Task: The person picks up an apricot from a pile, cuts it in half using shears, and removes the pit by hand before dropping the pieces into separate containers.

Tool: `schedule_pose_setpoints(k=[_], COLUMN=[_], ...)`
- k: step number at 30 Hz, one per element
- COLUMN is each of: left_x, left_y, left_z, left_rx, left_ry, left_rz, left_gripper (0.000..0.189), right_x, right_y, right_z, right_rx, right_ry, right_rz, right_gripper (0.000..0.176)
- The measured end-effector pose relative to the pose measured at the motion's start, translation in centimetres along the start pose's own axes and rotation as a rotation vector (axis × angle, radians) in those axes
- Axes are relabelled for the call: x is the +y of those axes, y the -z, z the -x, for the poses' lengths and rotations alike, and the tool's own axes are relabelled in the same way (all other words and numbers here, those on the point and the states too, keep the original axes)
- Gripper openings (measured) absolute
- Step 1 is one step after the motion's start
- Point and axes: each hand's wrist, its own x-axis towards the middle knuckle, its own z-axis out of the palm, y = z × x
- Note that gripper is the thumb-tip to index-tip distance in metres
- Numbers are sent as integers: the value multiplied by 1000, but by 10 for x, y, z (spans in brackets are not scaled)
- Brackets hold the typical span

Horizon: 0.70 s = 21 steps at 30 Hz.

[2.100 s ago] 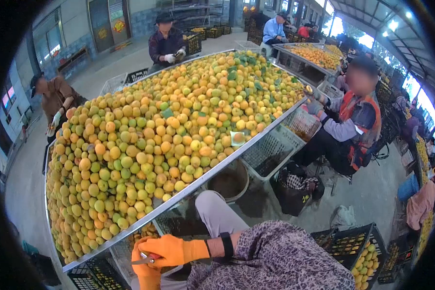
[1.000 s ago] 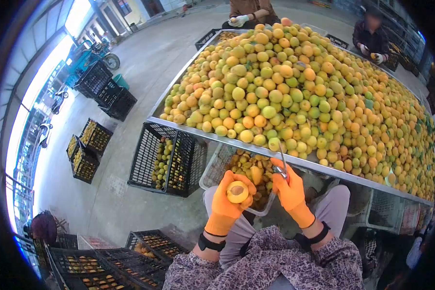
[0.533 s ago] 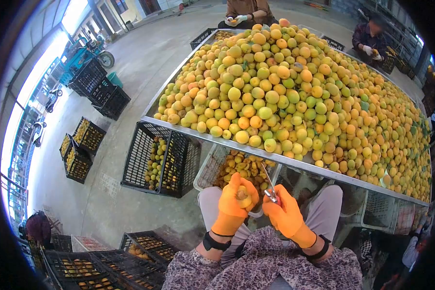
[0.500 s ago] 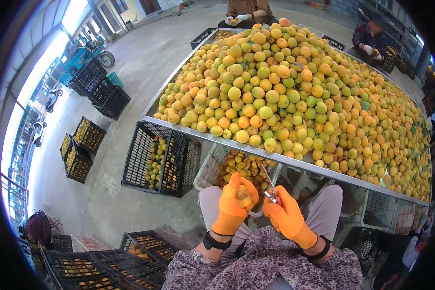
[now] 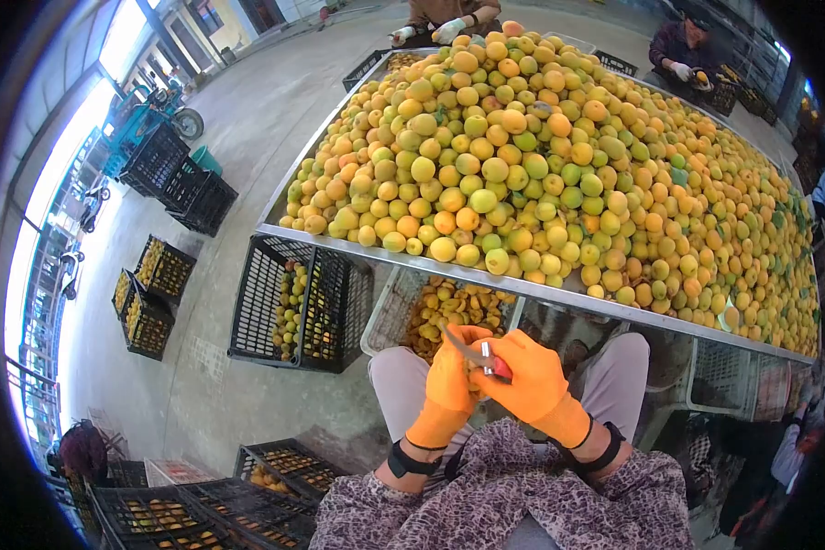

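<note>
While fruit is piling high on one metal-edged table, right hand is clamping one red-handled knife across left hand, whose curled fingers are hiding any hold, can't tell | concrete floor is stretching left from the table | two gloved people are sitting beyond

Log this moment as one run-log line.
right hand: grips red-handled knife | left hand: at blade, contents hidden | whole fruit: heaped on table | cut fruit: crate below
</note>
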Motion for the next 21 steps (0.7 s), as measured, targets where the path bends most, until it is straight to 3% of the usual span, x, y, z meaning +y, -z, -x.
schedule_pose_setpoints(k=[1, 2, 4, 7, 9, 11, 13, 14, 18, 20, 21], left_x=[1, -9, -36, -38, -41, -41, -54, -76, -59, -65, -65], left_y=[-1, 3, 12, 6, 5, 13, 18, 25, 13, 12, 13], left_z=[3, 2, -4, -2, 3, 8, 12, 12, 26, 32, 36], left_rx=[-39, -45, -36, -10, -15, -124, -134, -74, -123, -15, 2], left_ry=[-248, -247, -166, -38, 95, -264, -287, -1, -91, 220, 225], left_rz=[-434, -434, -157, -44, 211, -617, -682, -302, -442, -45, -52], left_gripper=[33, 33, 24, 23, 21, 19, 19, 19, 22, 25, 25], right_x=[0, 1, 1, 6, 13, 13, 23, 29, 36, 37, 37], right_y=[1, 2, 1, -10, -16, -19, -26, -31, -35, -37, -37], right_z=[1, 2, 5, 14, 20, 27, 34, 39, 49, 54, 57], right_rx=[2, -5, -7, -89, -62, -114, -174, -173, -237, -297, -306], right_ry=[-2, 25, 48, 15, 63, 33, 45, 77, 86, 56, 61], right_rz=[0, 46, 98, 296, 244, 235, 218, 204, 175, 161, 144], right_gripper=[35, 38, 40, 44, 35, 35, 37, 38, 38, 39, 39])
